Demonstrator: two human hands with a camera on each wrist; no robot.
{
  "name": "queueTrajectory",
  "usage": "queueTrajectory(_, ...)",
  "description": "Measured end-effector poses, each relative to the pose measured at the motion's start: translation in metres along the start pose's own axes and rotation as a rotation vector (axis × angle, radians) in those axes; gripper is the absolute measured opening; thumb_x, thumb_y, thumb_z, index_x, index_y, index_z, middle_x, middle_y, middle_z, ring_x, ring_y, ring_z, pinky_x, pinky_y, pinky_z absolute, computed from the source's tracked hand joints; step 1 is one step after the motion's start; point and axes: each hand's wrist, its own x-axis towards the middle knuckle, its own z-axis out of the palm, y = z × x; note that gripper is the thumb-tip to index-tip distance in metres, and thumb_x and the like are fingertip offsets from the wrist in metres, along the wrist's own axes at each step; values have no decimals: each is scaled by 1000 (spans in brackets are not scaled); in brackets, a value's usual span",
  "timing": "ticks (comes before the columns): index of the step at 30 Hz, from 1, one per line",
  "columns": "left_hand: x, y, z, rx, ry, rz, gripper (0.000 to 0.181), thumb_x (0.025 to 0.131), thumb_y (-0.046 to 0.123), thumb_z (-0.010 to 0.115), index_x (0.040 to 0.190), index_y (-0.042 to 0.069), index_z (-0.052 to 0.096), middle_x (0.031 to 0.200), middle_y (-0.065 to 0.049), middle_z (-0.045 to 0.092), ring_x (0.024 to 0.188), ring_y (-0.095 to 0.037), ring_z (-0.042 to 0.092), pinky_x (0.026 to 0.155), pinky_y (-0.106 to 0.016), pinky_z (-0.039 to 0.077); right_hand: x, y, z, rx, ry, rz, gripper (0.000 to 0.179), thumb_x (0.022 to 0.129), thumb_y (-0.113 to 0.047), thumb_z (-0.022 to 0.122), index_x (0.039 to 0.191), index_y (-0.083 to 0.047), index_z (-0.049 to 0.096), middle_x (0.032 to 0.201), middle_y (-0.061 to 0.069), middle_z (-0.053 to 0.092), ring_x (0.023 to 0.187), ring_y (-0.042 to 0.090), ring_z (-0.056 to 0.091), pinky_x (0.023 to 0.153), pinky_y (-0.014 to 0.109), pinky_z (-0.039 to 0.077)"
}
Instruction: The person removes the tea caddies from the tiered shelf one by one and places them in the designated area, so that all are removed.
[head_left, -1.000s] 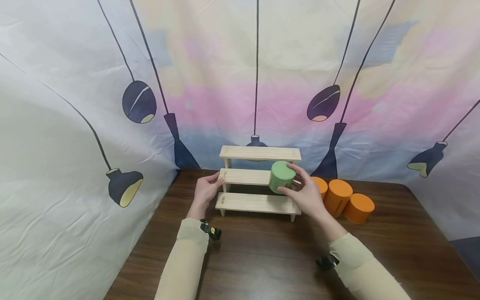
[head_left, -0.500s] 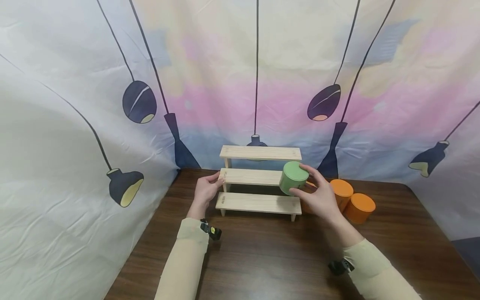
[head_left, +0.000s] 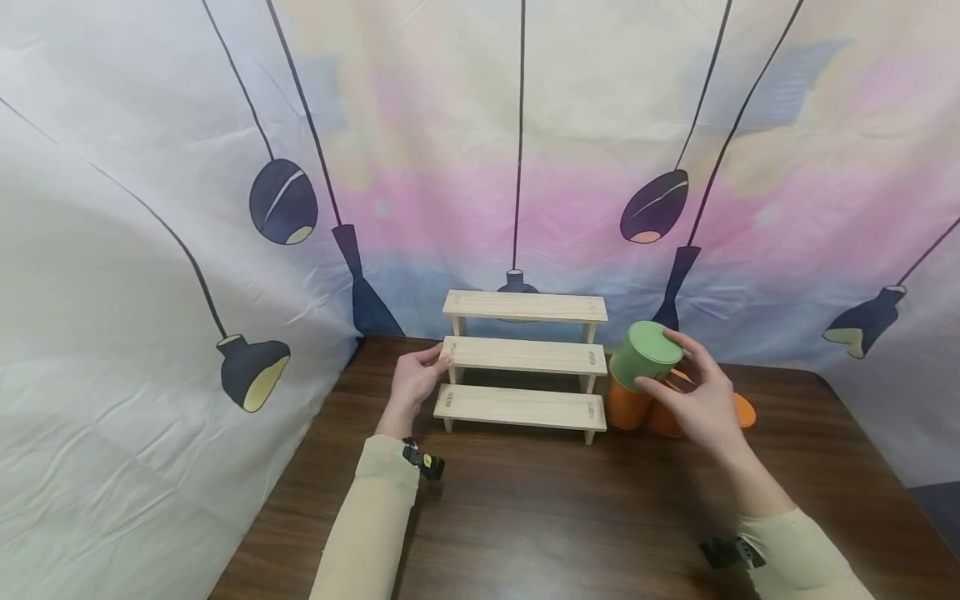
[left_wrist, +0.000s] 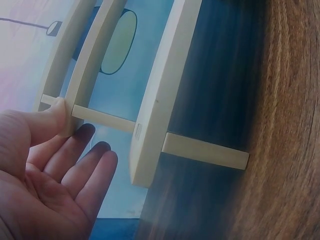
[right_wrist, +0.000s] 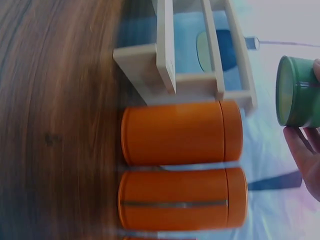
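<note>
A three-step wooden display stand [head_left: 525, 357] stands at the back of the table. My left hand [head_left: 415, 382] pinches the left end of its middle board, thumb on one face; the left wrist view shows the other fingers [left_wrist: 95, 180] loosely bent beside the stand. To the right of the stand, my right hand [head_left: 703, 402] holds a small green lidded tin [head_left: 645, 357], slightly tilted, between thumb and fingers. The tin is above and partly in front of the orange canisters, apart from the stand. In the right wrist view the green tin [right_wrist: 300, 95] hangs clear of them.
Several orange lidded canisters stand close together just right of the stand: one near it [head_left: 627, 408], another canister [right_wrist: 175, 200] beside that, and a shorter one [head_left: 745, 410] partly behind my right hand. A printed cloth [head_left: 570, 167] hangs behind the dark wooden table [head_left: 525, 508].
My right hand has carried the green tin rightward, from in front of the middle board to above the orange canisters. My left hand has kept its place on the stand.
</note>
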Motion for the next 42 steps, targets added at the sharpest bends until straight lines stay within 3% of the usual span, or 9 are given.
queueTrajectory(7,-1,-2,1,2,-4,-3,47,102,19,77,146,7,65,147,-21,63,138,-37,58,116,-53,48,-16,16,-43,-23,98,37,85,89,-5,89,162,-20,49,139,-3,62,113,-4,62,91,8,53)
queueTrajectory(12,0,-3,0,-4,5,0,47,102,19,77,146,7,66,148,-21,62,138,-37,58,117,-54,47,-24,28,-71,-41,152,61,86,89,0,87,163,-20,47,137,-8,61,110,-7,62,89,7,53)
queueTrajectory(21,1,-3,-2,-21,-6,4,48,103,18,75,148,5,64,150,-21,60,139,-37,57,116,-52,48,-32,44,-107,227,260,164,91,87,9,84,163,-20,44,138,-8,58,116,-3,61,89,3,50)
queueTrajectory(25,0,-2,-2,-17,-8,5,48,103,19,75,148,6,63,150,-21,60,140,-38,56,116,-52,48,-35,53,-114,254,285,241,98,89,7,84,168,-24,34,155,5,50,128,1,56,91,3,48)
queueTrajectory(29,0,-2,-1,-4,-8,1,48,103,20,75,148,7,63,150,-20,61,140,-38,57,116,-53,48,-38,64,-121,178,269,303,100,92,0,83,171,-28,27,171,6,35,139,2,49,91,1,46)
queueTrajectory(35,-1,-1,0,-5,-15,-4,48,104,21,75,149,8,63,151,-20,60,139,-37,57,115,-52,48,-39,81,-131,139,272,359,101,94,-5,83,171,-32,24,174,5,28,147,5,42,88,-1,44)
queueTrajectory(42,1,-2,1,-13,-8,-1,48,103,20,75,148,8,63,150,-20,60,138,-36,59,114,-50,50,-39,98,-139,-99,209,421,102,99,-23,81,174,-27,11,177,7,19,154,11,35,89,-1,42)
